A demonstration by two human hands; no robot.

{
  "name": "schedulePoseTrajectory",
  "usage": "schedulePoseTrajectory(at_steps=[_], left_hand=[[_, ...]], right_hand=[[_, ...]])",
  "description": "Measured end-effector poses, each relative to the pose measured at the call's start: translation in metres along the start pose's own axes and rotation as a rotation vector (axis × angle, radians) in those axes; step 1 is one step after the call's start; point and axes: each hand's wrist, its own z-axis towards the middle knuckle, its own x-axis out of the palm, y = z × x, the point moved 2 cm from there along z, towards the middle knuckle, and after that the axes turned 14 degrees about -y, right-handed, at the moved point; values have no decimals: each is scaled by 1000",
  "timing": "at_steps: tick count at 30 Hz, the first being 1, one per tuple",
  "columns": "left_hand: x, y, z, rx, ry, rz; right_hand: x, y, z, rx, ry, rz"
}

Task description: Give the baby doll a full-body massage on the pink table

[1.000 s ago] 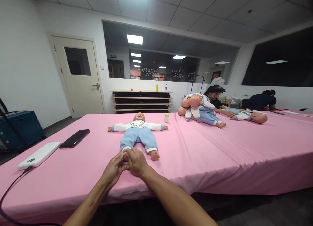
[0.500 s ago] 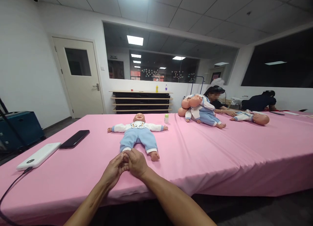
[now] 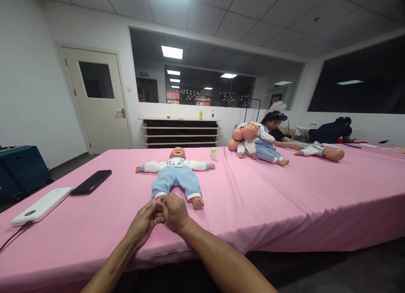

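Observation:
On its back on the pink-covered table lies a baby doll (image 3: 176, 177) in a white top and light blue trousers, arms spread and head away from me. Both of my hands close around its foot at picture left, which they hide almost wholly. My left hand (image 3: 144, 220) cups it from the side and below, thumb on top. From the other side my right hand (image 3: 174, 210) wraps it with curled fingers. The doll's other foot (image 3: 198, 203) rests bare on the cloth beside my right hand. A small bottle with a green cap (image 3: 213, 153) stands by the doll's outstretched hand.
A black phone (image 3: 91, 182) and a white power bank (image 3: 42, 206) with a cable lie at left. Several more dolls (image 3: 253, 141) are piled at right. Behind them a co-worker (image 3: 275, 126) touches another doll (image 3: 332, 153); a second person (image 3: 329, 130) sits farther off.
The whole scene has shifted slightly left in view as my head turned a little. My hands keep their hold on the doll's foot, with hardly any visible movement.

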Motion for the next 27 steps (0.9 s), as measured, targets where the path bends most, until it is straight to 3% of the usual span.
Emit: schedulePoseTrajectory(at_steps=[7, 12, 16, 22, 27], left_hand=[[-3, 6, 5, 15, 9, 34], [-1, 4, 4, 5, -4, 31], [2, -1, -1, -29, -33, -11], [8, 2, -6, 15, 0, 48], [9, 4, -7, 189, -18, 338]], right_hand=[[-2, 5, 2, -18, 32, 1], [-2, 4, 3, -12, -11, 4], [-13, 10, 6, 24, -87, 99], [-68, 49, 17, 264, -235, 341], [-145, 97, 42, 247, -330, 476]])
